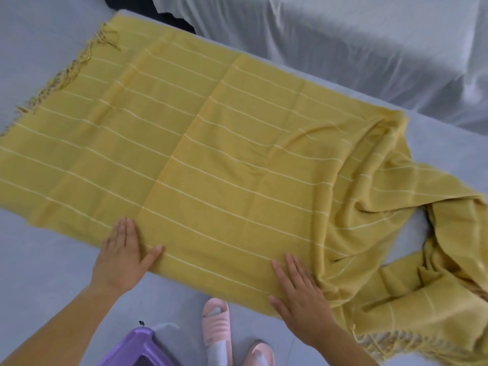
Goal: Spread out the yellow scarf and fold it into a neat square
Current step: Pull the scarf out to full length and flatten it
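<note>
A pale grey-blue cloth-covered surface fills most of the view. Beyond its far edge lies a wrinkled, pale greenish-white sheet draped over something bulky, with a black piece of fabric beside it. At the near edge, two pink ribbed slippers stand on the floor just beside a purple plastic container.

the person wears pink ribbed open-toed slippers over grey socks, with both forearms bare.

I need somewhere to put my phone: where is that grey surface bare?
Bare grey surface lies beyond the far-left fringe of the scarf, and left of the left hand along its near edge. The right end is crowded with bunched folds by the right hand.
</note>
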Action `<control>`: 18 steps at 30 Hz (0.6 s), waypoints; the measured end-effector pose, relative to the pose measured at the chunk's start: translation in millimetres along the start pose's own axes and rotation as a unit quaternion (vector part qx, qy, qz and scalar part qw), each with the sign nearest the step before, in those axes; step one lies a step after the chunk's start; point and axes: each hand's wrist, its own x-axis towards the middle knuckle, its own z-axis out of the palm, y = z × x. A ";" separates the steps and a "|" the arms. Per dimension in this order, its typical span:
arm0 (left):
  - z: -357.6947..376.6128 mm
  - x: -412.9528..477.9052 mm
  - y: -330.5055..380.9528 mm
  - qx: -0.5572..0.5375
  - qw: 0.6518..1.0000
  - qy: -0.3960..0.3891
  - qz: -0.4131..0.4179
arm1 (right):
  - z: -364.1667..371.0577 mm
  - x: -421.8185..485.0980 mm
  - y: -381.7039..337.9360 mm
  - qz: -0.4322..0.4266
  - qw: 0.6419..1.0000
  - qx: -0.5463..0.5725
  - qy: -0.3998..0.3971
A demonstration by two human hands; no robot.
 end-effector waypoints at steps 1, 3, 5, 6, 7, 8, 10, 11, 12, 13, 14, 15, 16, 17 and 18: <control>0.7 -7.4 15.8 -0.009 1.000 -0.006 0.024 | -3.5 -1.4 3.5 -0.005 1.000 0.013 0.005; 3.9 -23.4 51.8 -0.031 0.996 -0.022 0.083 | -11.1 -5.7 11.3 -0.024 0.999 0.037 0.008; 8.6 -38.5 90.5 -0.044 0.987 -0.032 0.149 | -18.0 -12.7 18.5 -0.053 0.998 0.039 0.010; 9.5 -45.3 110.8 -0.052 0.981 -0.038 0.182 | -21.5 -17.3 22.1 -0.072 0.997 0.032 0.010; 10.0 -51.2 131.1 -0.060 0.974 -0.045 0.214 | -25.7 -22.6 26.2 -0.094 0.995 0.025 0.006; 8.9 -56.0 151.1 -0.068 0.966 -0.052 0.243 | -30.1 -28.0 30.5 -0.115 0.993 0.021 0.002; 4.2 -62.4 186.9 -0.080 0.952 -0.056 0.292 | -37.8 -39.5 42.0 -0.139 0.990 0.016 0.011; 0.3 -64.4 203.3 -0.081 0.945 -0.054 0.314 | -41.8 -45.6 48.2 -0.136 0.990 0.020 0.020; -4.7 -67.0 218.6 -0.075 0.938 -0.053 0.335 | -46.3 -52.4 54.3 -0.123 0.991 0.030 0.034; -10.0 -70.1 233.2 -0.068 0.931 -0.055 0.356 | -49.3 -60.7 61.3 -0.101 0.993 0.044 0.050; -14.0 -73.9 246.2 -0.062 0.924 -0.058 0.373 | -51.7 -69.9 68.8 -0.075 0.993 0.060 0.066; -18.6 -78.9 258.7 -0.058 0.918 -0.061 0.388 | -53.4 -79.8 76.3 -0.047 0.993 0.073 0.080; -21.6 -84.7 269.8 -0.053 0.912 -0.065 0.401 | -54.4 -90.4 84.6 -0.021 0.992 0.083 0.094; -23.1 -90.7 280.1 -0.046 0.907 -0.068 0.413 | -54.2 -101.6 93.6 0.002 0.990 0.090 0.106; -23.6 -97.3 289.7 -0.040 0.902 -0.073 0.424 | -53.0 -113.0 102.9 0.021 0.988 0.097 0.115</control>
